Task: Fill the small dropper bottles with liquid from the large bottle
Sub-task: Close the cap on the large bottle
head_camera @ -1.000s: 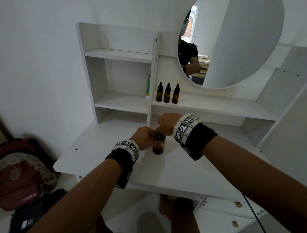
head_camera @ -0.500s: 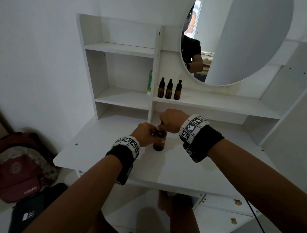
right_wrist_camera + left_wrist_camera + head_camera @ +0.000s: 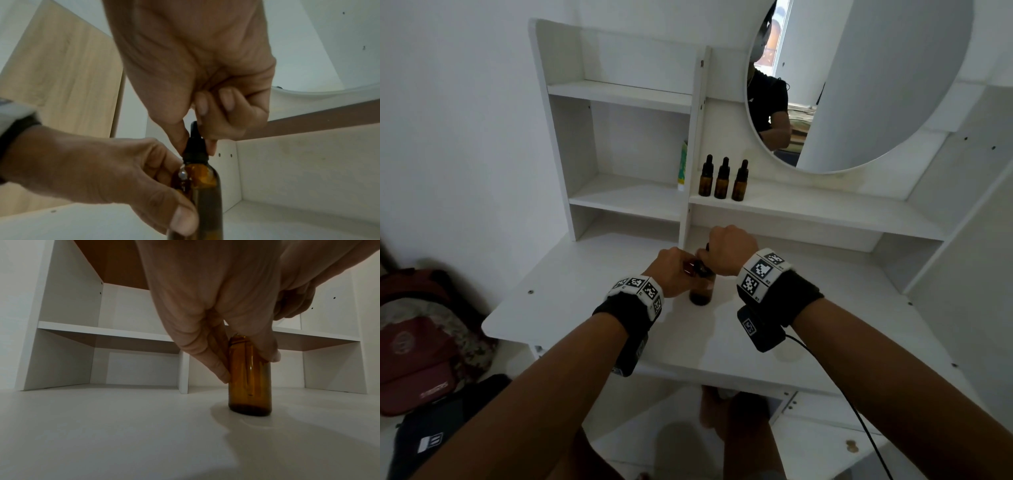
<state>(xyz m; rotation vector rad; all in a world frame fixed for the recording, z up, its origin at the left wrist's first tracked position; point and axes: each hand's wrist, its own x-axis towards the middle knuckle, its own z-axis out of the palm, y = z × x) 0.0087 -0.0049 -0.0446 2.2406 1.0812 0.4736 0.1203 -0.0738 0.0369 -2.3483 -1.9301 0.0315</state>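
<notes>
At the centre of the head view, a large amber bottle is seen standing upright on the white desk top. Its upper body is gripped by the left hand, whose fingers and thumb are curled round the glass, as is shown in the middle of the left wrist view, where the bottle's base rests flat on the surface. Just to the right of it, the right hand is held over the bottle's top; in the right wrist view a black dropper cap seated on the neck is pinched between the thumb and fingertips, the remaining fingers being folded into the palm. Whether the cap is screwed tight cannot be told.

Above the hands, in the upper middle of the head view, three small dropper bottles are lined up side by side on the shelf, all capped and well apart from the large bottle. A round mirror is mounted at the upper right, and a green-and-white tube is stood in the compartment just left of the small bottles. At the lower left a red backpack is seen on the floor.
</notes>
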